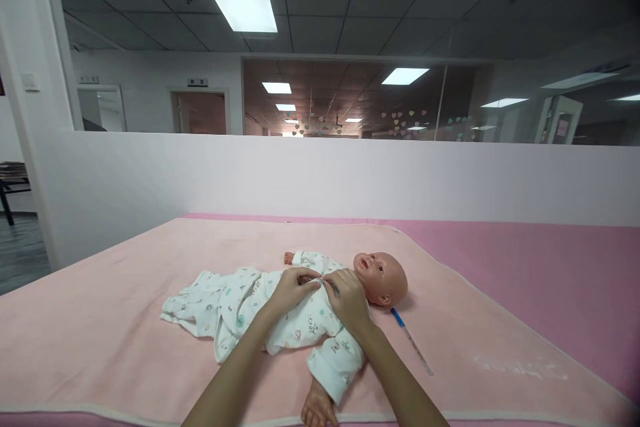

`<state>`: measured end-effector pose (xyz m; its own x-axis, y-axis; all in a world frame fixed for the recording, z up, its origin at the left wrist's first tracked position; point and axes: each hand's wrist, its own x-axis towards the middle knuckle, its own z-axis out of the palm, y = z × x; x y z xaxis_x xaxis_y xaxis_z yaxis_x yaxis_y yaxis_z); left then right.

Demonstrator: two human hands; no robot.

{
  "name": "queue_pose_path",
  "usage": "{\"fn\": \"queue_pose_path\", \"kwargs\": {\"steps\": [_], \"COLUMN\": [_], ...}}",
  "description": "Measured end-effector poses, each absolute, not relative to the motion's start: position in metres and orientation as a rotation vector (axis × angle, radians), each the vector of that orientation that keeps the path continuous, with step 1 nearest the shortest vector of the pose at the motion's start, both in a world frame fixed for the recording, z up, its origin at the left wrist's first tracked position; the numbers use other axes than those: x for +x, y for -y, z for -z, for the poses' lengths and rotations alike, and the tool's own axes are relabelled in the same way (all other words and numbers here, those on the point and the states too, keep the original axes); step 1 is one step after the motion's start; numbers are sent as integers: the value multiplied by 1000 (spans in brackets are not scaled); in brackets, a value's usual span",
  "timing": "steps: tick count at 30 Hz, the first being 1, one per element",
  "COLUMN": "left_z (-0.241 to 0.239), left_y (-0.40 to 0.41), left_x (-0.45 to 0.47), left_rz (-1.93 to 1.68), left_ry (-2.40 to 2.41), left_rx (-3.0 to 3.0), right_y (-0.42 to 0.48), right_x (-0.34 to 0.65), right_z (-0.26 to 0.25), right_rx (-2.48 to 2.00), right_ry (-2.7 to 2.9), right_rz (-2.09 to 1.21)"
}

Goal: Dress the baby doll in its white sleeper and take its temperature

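Observation:
A baby doll (380, 277) lies on its back on a pale pink blanket (125, 307), head to the right, dressed in a white printed sleepsuit (240, 307). Both my hands meet on the doll's chest near the collar. My left hand (293, 288) pinches the front of the suit with its fingers curled. My right hand (347, 300) is closed on the fabric just beside it, under the doll's chin. A thin stick with a blue end, like a thermometer (411, 340), lies on the blanket to the right of the doll's head.
The blanket covers a darker pink surface (550, 280) that runs to a low white partition wall (320, 173). Behind that is an office with glass walls and ceiling lights. A dark table (13, 180) stands at far left.

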<state>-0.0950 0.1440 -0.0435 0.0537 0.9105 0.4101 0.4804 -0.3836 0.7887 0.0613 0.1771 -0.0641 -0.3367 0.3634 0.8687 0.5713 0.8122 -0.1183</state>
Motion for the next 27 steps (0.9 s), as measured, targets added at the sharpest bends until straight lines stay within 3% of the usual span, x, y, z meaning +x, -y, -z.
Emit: {"fn": "queue_pose_path", "kwargs": {"steps": [27], "left_z": [45], "left_y": [-141], "left_x": [-90], "left_rz": [-1251], "left_ry": [-1390], "left_rx": [2041], "right_y": [-176], "right_x": [59], "right_z": [67], "right_rx": [-696], "right_ry": [2014], "right_rz": [225]}}
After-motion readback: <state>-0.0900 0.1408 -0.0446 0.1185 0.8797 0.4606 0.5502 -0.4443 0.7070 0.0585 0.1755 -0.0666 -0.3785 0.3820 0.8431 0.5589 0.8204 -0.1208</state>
